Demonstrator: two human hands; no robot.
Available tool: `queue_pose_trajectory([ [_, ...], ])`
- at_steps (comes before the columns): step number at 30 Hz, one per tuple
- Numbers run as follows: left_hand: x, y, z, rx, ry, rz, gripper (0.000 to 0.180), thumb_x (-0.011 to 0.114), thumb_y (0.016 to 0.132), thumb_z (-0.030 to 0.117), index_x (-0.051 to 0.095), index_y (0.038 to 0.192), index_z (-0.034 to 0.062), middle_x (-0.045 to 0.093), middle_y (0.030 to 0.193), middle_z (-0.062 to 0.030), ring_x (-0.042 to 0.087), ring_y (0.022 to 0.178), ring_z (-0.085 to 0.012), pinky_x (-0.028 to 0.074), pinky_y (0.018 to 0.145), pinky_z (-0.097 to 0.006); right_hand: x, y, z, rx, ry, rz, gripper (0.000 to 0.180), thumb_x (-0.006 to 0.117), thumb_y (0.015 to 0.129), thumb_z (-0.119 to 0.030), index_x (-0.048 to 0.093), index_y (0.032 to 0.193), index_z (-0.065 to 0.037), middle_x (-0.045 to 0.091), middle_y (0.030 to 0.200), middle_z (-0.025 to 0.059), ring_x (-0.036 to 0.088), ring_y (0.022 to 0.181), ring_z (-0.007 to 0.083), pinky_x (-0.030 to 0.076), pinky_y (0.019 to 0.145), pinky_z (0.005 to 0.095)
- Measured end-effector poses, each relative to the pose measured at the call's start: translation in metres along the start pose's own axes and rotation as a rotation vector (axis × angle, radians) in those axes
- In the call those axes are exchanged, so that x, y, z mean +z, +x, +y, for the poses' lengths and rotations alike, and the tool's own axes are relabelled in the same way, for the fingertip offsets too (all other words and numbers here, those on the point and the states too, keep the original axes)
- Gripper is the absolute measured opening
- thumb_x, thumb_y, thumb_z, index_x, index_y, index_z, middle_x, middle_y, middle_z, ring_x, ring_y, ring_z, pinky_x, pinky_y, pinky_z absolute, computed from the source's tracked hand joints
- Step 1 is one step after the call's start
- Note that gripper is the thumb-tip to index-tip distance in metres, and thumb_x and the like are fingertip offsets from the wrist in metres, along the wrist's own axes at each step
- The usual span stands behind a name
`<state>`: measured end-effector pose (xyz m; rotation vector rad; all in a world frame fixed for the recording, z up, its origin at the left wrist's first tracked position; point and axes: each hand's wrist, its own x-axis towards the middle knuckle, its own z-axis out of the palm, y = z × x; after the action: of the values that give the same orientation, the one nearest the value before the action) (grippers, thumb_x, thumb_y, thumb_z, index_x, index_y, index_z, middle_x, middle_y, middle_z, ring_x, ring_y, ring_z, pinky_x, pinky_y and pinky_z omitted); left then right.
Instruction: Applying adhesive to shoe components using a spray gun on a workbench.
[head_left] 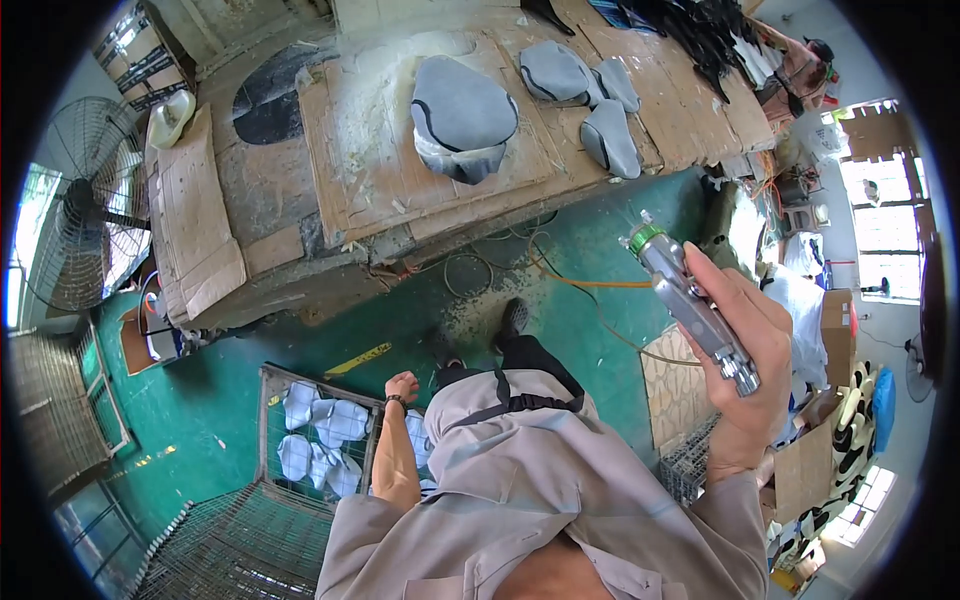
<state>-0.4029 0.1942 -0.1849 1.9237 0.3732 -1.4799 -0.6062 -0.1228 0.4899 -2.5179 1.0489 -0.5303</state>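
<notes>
Table (275, 190) above, spray gun (690, 305) in our right hand (748, 335)

We have a wire rack (240, 540) at lower left and grey pads (462, 100) on the table at upper centre. Right of centre, our right hand's fingers clamp the spray gun; left of centre, our left hand (402, 387) curls, fingers together

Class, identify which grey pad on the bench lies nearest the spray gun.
The grey pad at the front of the right-hand cluster; the others lie behind it or farther left.

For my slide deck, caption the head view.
Right hand holding a spray gun near a bench with grey pieces.
</notes>
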Motion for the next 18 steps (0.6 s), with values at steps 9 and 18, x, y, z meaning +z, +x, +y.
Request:
queue_pose_trajectory([
  [9,0.0,0.007,-0.025,-0.045,-0.128,0.0,0.023,0.065,0.097,0.019,0.073,0.118,0.0106,0.076,0.096,-0.0053,0.072,0.083,-0.0198,0.059,0.07,-0.041,0.014,-0.008,-0.063,-0.191,-0.097,-0.11,0.069,0.069,0.067,0.005,0.062,0.136,0.004,0.07,0.094,0.0173,0.069,0.076,0.0334,0.055,0.069,0.0394],
  [18,0.018,-0.001,0.012,0.078,-0.178,-0.021,0.018,0.068,0.095,0.018,0.075,0.11,0.0099,0.073,0.086,-0.0022,0.069,0.072,-0.0155,0.055,0.059,-0.032,0.018,-0.049,-0.068,-0.193,-0.159,-0.136,0.056,0.071,0.073,-0.003,0.07,0.129,-0.002,0.066,0.079,0.0111,0.067,0.069,0.0255,0.05,0.061,0.0335],
])
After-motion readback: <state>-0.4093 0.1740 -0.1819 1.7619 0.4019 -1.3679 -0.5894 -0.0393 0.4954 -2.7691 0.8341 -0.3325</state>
